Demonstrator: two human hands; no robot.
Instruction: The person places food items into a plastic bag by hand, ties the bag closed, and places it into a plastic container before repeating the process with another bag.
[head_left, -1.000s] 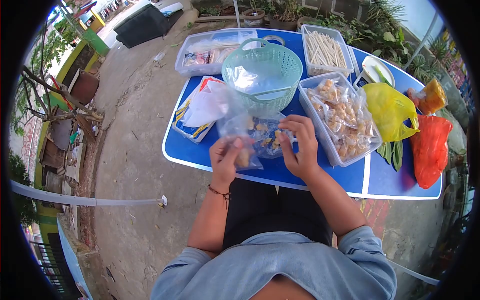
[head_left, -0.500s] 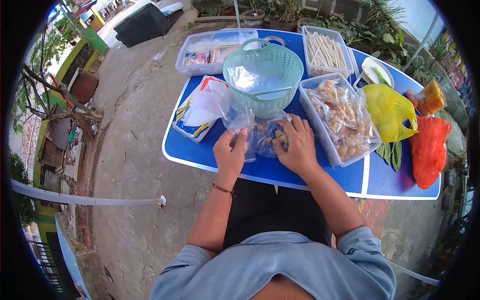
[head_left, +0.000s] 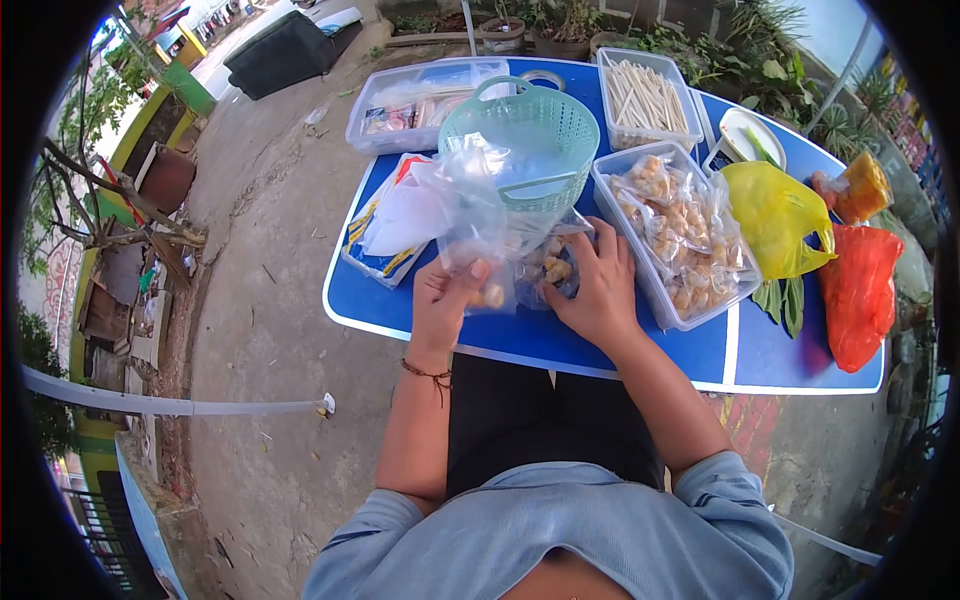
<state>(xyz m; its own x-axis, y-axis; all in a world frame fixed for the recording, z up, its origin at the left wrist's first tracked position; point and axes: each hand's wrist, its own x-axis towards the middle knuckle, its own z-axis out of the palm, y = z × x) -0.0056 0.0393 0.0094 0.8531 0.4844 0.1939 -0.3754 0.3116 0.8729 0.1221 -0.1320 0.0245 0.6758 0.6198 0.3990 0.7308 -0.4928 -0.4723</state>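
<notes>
My left hand [head_left: 440,302] pinches a clear plastic bag [head_left: 472,220], which stands up in front of the green basket [head_left: 570,135]. A few pale brown food pieces [head_left: 490,296] lie at the bottom of that bag. With fingers curled, my right hand [head_left: 603,285] grips a second clear bag [head_left: 548,262], which rests on the table and holds more brown chunks. Just right of my right hand is a clear plastic tub [head_left: 672,318] filled with several bagged portions of similar pieces. A white pack of plastic bags [head_left: 405,215] lies beyond my left hand.
On the blue table [head_left: 390,312] stand a container of wooden sticks [head_left: 650,100], a lidded-style box of packets [head_left: 365,118], a yellow bag [head_left: 765,220], a red bag [head_left: 860,300] and a white round container [head_left: 748,135]. Green leaves [head_left: 780,300] lie near the yellow bag.
My left hand has moved slightly left and down, drawing its bag apart from the other one; the bag now stands more upright. My right hand stays on the second bag.
</notes>
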